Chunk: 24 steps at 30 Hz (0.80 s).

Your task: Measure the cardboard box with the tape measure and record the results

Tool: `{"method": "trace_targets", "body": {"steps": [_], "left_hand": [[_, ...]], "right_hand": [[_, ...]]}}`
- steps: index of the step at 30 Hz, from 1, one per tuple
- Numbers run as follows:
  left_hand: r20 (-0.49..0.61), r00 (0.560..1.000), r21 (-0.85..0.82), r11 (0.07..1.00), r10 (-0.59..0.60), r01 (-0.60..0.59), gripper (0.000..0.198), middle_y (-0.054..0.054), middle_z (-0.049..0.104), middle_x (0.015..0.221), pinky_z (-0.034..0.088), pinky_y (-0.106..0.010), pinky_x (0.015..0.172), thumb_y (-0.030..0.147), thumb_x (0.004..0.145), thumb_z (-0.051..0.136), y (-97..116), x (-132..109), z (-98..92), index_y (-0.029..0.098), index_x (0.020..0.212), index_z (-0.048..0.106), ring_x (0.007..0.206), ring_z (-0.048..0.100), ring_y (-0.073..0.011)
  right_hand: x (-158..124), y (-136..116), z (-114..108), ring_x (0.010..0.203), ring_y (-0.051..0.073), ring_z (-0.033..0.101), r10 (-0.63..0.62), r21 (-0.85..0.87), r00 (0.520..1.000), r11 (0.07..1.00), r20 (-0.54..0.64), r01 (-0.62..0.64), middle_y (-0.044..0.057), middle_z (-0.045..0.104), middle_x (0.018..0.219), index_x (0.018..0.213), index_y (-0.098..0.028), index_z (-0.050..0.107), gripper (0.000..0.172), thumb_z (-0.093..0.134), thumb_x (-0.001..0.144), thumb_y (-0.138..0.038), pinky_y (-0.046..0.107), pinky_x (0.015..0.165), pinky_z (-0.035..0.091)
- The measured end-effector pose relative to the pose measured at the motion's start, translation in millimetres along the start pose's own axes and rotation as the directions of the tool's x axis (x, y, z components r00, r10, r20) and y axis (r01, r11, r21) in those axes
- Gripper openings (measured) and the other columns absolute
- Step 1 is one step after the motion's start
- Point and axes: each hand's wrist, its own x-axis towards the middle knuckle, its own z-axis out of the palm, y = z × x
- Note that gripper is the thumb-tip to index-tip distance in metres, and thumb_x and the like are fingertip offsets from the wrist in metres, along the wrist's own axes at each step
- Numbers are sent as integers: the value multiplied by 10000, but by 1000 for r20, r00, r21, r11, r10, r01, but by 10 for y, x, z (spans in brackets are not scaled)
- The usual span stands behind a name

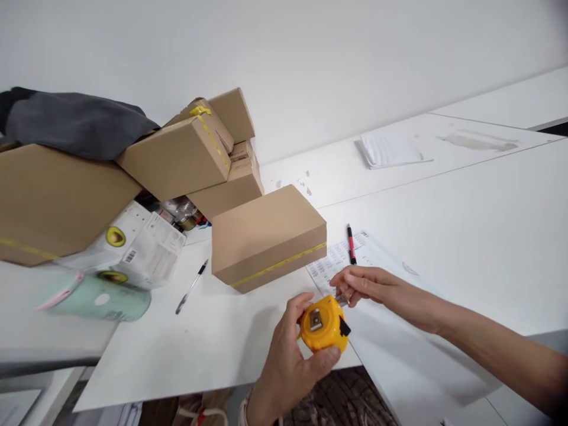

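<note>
A yellow tape measure point(327, 334) with a black button sits in my left hand point(284, 358), the fingers and thumb closed around its case. Just beyond it, my right hand point(375, 285) has its fingertips pinched on the metal end of the tape, close to the case. Ahead of both hands a closed cardboard box point(261, 236) rests on the white table, with a strip of yellow tape along its near side. A red and black pen point(351, 244) lies by a printed sheet point(323, 267), which my right hand partly covers.
Several cardboard boxes point(177, 157) are piled at the back left, a dark grey cloth point(80, 124) over them. Beside them are a white carton with avocado pictures point(146, 251) and a mint-green container point(106, 299). A clear pen point(191, 287) and a paper stack point(390, 151) lie on the table.
</note>
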Motion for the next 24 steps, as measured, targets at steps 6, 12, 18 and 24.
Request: {"method": "trace_targets", "body": {"steps": [6, 12, 18, 24], "left_hand": [[-407, 908, -100, 983, 103, -156, 732, -72, 676, 1141, 525, -331, 817, 400, 711, 817, 144, -16, -818, 252, 1350, 493, 988, 675, -254], [-671, 735, -105, 969, 96, -222, 703, -19, 702, 863, 425, -228, 576, 540, 653, 816, 285, 190, -2092, 172, 1221, 627, 679, 605, -145], [-701, 713, -183, 970, -16, -158, 623, -9, 671, 733, 376, -228, 506, 622, 552, 840, 50, 410, -2676, 136, 898, 664, 586, 549, -125], [-637, 768, -218, 970, -60, -105, 652, -27, 692, 770, 384, -230, 517, 632, 569, 836, -94, 521, -2658, 127, 950, 676, 606, 572, -134]], "right_hand": [[413, -476, -511, 696, 119, 513, -143, 153, 923, 966, -358, 209, 13, 628, 850, 950, -241, 747, 330, 872, 698, -413, 280, 637, 484], [1137, -852, -763, 591, 54, 446, -200, 284, 812, 869, -549, 405, -16, 578, 739, 798, -182, 673, 119, 788, 781, -152, 190, 521, 420], [1637, -692, -469, 582, 77, 457, -155, 142, 786, 945, -599, 294, 0, 587, 712, 769, -177, 620, 132, 744, 801, -148, 217, 539, 432], [1775, -537, -372, 705, 127, 544, -120, 43, 779, 982, -616, 185, 36, 645, 826, 787, -190, 636, 185, 802, 741, -256, 245, 591, 456]]}}
